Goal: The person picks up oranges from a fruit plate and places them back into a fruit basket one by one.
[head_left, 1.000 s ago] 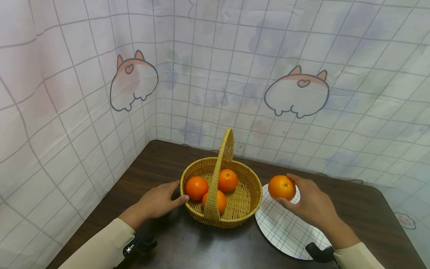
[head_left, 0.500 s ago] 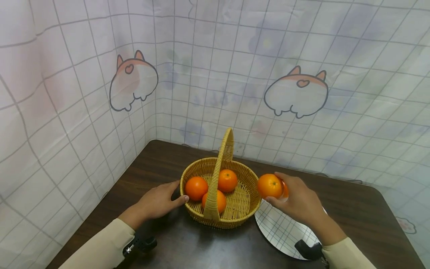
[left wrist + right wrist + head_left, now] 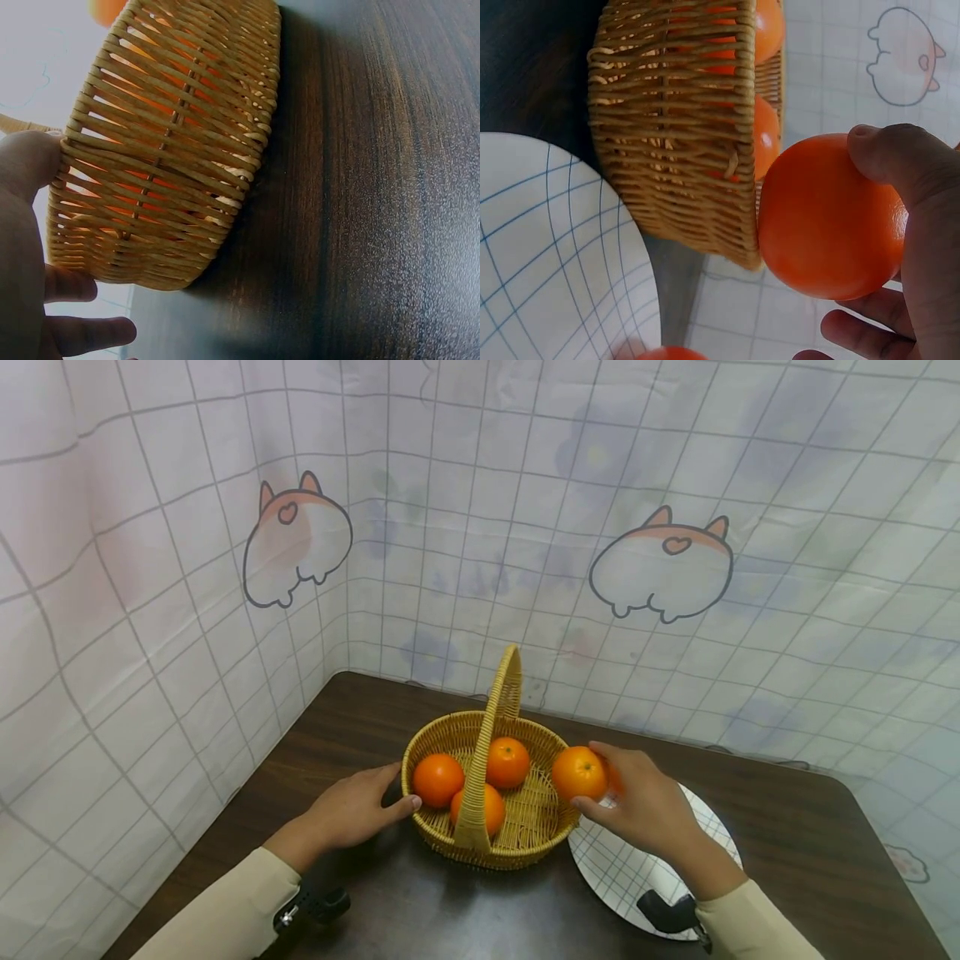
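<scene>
A yellow wicker basket point(image 3: 534, 814) with an arched handle stands on the table and holds three oranges point(image 3: 438, 780). My left hand point(image 3: 348, 810) grips its left rim, the thumb point(image 3: 34, 161) over the edge and other fingers along the outside wall. Another orange point(image 3: 579, 773) is in my right hand point(image 3: 648, 802), pinched by thumb and fingers at the basket's right rim. Whether this orange touches the rim, I cannot tell. The right wrist view shows it beside the rim, its far side hidden.
A white plate point(image 3: 615, 868) with blue grid lines lies under my right forearm, right of the basket. An orange-coloured sliver point(image 3: 671, 354) shows at the right wrist view's bottom edge. Behind the dark wooden table point(image 3: 802, 827) hangs a grid-patterned cloth point(image 3: 465, 527).
My right hand has carried the orange leftward from above the plate to the basket's right rim. The left hand and basket have stayed put.
</scene>
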The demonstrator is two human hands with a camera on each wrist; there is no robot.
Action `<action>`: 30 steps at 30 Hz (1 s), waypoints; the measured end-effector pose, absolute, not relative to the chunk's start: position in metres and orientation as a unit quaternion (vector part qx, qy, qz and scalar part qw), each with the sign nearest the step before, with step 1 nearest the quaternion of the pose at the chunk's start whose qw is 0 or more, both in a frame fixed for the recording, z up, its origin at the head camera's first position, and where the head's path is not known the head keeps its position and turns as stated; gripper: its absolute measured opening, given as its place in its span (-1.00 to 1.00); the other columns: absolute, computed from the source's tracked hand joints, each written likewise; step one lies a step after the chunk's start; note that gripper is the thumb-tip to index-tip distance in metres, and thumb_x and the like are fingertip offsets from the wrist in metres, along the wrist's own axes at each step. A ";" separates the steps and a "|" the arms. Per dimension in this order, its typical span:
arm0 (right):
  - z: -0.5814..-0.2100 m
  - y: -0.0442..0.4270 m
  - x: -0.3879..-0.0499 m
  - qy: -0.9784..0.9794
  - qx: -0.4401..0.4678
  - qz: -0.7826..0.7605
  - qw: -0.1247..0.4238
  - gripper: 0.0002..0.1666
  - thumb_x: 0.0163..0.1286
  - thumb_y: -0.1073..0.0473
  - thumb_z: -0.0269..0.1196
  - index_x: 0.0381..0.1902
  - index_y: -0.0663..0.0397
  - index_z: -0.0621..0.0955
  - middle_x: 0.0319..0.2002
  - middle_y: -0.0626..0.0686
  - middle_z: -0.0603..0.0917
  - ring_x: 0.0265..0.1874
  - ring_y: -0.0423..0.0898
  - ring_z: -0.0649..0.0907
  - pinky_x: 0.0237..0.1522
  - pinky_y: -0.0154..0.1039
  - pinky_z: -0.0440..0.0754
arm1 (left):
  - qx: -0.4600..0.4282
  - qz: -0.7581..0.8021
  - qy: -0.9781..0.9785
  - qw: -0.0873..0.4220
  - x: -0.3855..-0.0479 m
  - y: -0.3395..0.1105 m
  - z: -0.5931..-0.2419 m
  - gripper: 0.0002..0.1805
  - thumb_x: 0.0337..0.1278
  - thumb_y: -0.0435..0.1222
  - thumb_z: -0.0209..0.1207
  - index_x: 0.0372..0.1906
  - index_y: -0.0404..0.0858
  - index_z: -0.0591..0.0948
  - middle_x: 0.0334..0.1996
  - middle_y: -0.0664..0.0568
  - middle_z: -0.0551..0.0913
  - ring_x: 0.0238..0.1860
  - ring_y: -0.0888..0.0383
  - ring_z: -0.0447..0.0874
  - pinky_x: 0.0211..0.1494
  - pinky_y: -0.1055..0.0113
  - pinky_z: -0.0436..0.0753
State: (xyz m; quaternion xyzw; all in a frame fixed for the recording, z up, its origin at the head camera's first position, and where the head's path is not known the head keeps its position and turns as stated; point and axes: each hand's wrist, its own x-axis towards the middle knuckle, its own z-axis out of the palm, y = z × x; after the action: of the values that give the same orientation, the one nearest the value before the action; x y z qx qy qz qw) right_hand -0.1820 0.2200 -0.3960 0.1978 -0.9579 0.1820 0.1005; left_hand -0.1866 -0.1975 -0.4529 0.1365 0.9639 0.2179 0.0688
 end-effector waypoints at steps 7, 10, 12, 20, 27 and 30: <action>-0.395 0.210 -0.185 -0.955 0.215 0.173 0.106 -0.05 0.20 -0.32 0.47 0.40 0.06 0.49 0.16 0.17 0.64 0.09 0.17 0.62 -0.27 0.09 0.72 | 0.129 0.223 0.964 0.071 -0.186 -0.197 -0.452 -0.03 0.36 0.37 -0.02 0.56 -0.27 0.30 0.46 -0.16 0.40 0.43 -0.21 0.37 0.41 -0.25 0.34; -0.396 0.208 -0.186 -0.957 0.214 0.166 0.101 -0.04 0.20 -0.31 0.47 0.42 0.03 0.48 0.19 0.14 0.64 0.02 0.13 0.63 -0.27 0.06 0.71 | 0.130 0.223 0.964 0.071 -0.185 -0.197 -0.452 -0.03 0.36 0.37 -0.02 0.56 -0.27 0.30 0.45 -0.16 0.40 0.43 -0.21 0.37 0.40 -0.26 0.34; -0.396 0.207 -0.187 -0.959 0.212 0.162 0.098 -0.04 0.21 -0.33 0.46 0.44 0.01 0.47 0.21 0.14 0.63 0.01 0.11 0.63 -0.27 0.04 0.71 | 0.129 0.222 0.964 0.072 -0.185 -0.197 -0.452 -0.03 0.37 0.37 -0.02 0.56 -0.27 0.30 0.46 -0.16 0.40 0.43 -0.21 0.37 0.41 -0.25 0.34; -0.398 0.212 -0.186 -0.965 0.195 0.157 0.081 -0.03 0.21 -0.31 0.47 0.44 0.01 0.45 -0.23 0.01 0.59 -0.37 -0.08 0.55 -0.59 -0.22 0.51 | 0.128 0.220 0.964 0.074 -0.185 -0.197 -0.451 -0.04 0.38 0.36 -0.03 0.55 -0.28 0.30 0.45 -0.18 0.40 0.42 -0.23 0.38 0.40 -0.26 0.34; -0.406 0.223 -0.185 -0.967 0.187 0.152 0.087 -0.04 0.21 -0.33 0.46 0.42 0.03 0.48 0.20 0.19 0.60 -0.01 0.16 0.68 -0.39 0.05 0.72 | 0.130 0.223 0.963 0.074 -0.185 -0.197 -0.451 -0.04 0.38 0.36 -0.03 0.56 -0.28 0.30 0.45 -0.17 0.41 0.42 -0.22 0.38 0.40 -0.25 0.34; -0.408 0.228 -0.186 -0.968 0.183 0.154 0.080 -0.04 0.22 -0.31 0.46 0.43 0.05 0.48 0.25 0.23 0.56 0.11 0.20 0.62 -0.28 0.15 0.73 | 0.128 0.224 0.963 0.075 -0.185 -0.197 -0.452 -0.04 0.37 0.37 -0.02 0.56 -0.26 0.30 0.45 -0.15 0.41 0.42 -0.20 0.38 0.41 -0.24 0.34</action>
State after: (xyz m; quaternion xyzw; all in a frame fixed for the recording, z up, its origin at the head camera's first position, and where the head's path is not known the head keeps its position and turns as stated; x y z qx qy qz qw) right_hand -0.1858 0.2279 -0.4083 0.1826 -0.9678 0.1537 0.0801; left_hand -0.1850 -0.1969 -0.4523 0.1275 0.9633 0.2239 0.0752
